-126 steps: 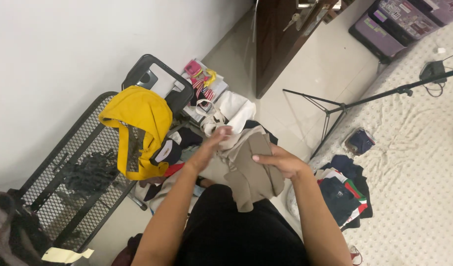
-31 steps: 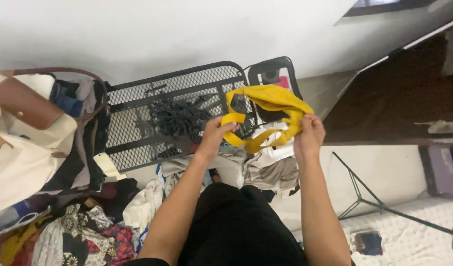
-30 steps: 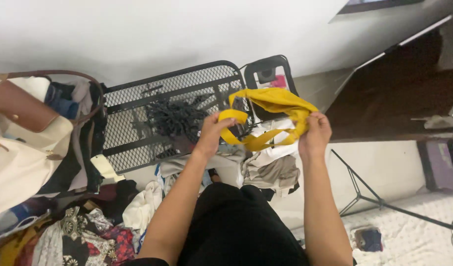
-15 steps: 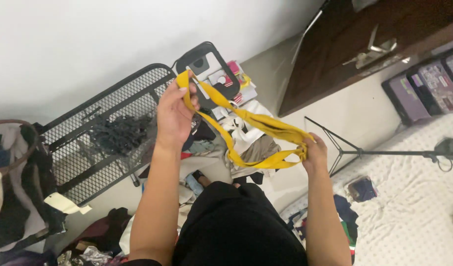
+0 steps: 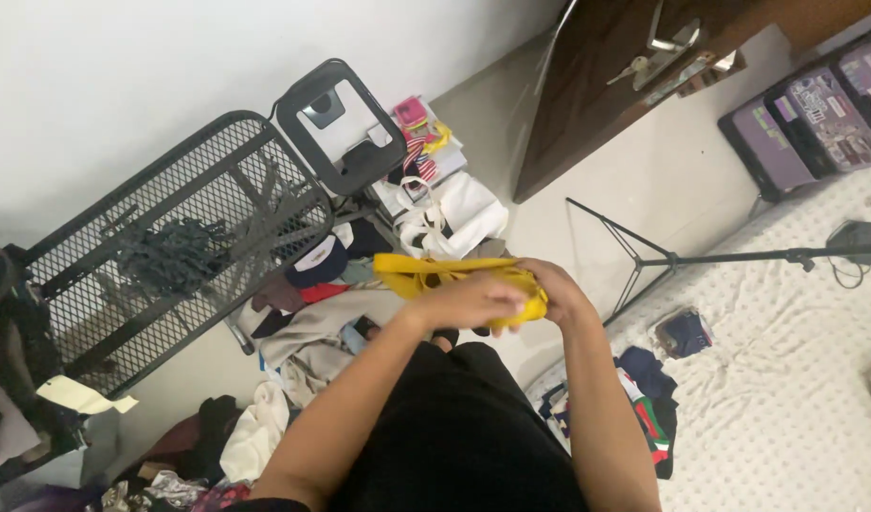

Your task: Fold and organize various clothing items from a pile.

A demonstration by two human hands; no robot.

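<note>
The yellow cloth bag (image 5: 426, 276) sits bunched above your lap, right of the black mesh rack (image 5: 170, 256); your left hand (image 5: 469, 301) and right hand (image 5: 559, 289) clasp it together. Its loose end could slip and unfold.

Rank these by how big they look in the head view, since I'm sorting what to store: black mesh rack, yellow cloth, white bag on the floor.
1. black mesh rack
2. white bag
3. yellow cloth, bunched between both hands, so partly hidden; it looks close to the bag, so ranks 2 and 3 are unsure.

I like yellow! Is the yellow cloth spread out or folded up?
Folded up: the yellow cloth is bunched between the left hand and right hand.
</note>
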